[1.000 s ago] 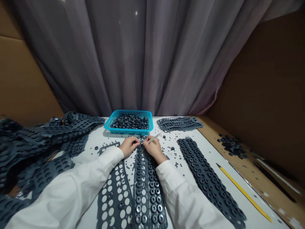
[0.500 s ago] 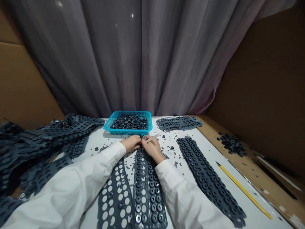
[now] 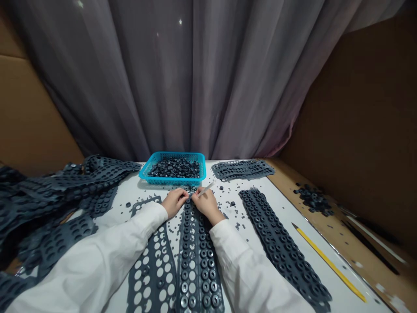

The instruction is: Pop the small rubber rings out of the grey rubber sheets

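The left hand [image 3: 175,202] and the right hand [image 3: 206,201] are side by side at the far end of the central strip [image 3: 198,278]. The right hand pinches a slim, pale stick [image 3: 206,189], angled toward the far right; the stick's lower end is hidden by the fingers. The left thumb and fingers are drawn close together; whether they grip a part cannot be told.

The central strip lies lengthwise on the white tabletop [image 3: 283,208]. It is dark sheet material with rows of raised rings and one row of round holes. The frame cuts off its near end. To its left is a perforated strip [image 3: 152,263], partly covered by the left sleeve [image 3: 94,256]. To its right are a ring-studded strip [image 3: 279,248] and a yellow pencil [image 3: 329,262]. At the far side, a turquoise mesh basket [image 3: 172,180] contains small dark parts, individually hard to make out. At left, piled sheets [image 3: 104,174] overlap, their boundaries indistinct.
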A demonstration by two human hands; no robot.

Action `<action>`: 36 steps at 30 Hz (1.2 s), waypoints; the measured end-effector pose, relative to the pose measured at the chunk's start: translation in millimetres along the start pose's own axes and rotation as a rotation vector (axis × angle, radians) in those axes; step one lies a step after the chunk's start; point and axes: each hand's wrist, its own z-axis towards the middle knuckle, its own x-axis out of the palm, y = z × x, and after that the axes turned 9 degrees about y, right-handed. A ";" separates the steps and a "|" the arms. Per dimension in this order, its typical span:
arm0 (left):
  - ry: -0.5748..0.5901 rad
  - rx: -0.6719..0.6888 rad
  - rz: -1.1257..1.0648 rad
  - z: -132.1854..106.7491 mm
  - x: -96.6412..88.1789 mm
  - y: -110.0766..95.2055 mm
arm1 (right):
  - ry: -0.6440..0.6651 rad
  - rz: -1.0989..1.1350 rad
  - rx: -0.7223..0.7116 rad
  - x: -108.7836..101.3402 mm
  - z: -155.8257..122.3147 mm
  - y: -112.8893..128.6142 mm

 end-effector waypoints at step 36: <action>0.352 0.080 0.153 3.9 -19.7 -11.1 | 0.012 -0.128 -0.067 -6.0 -11.1 7.2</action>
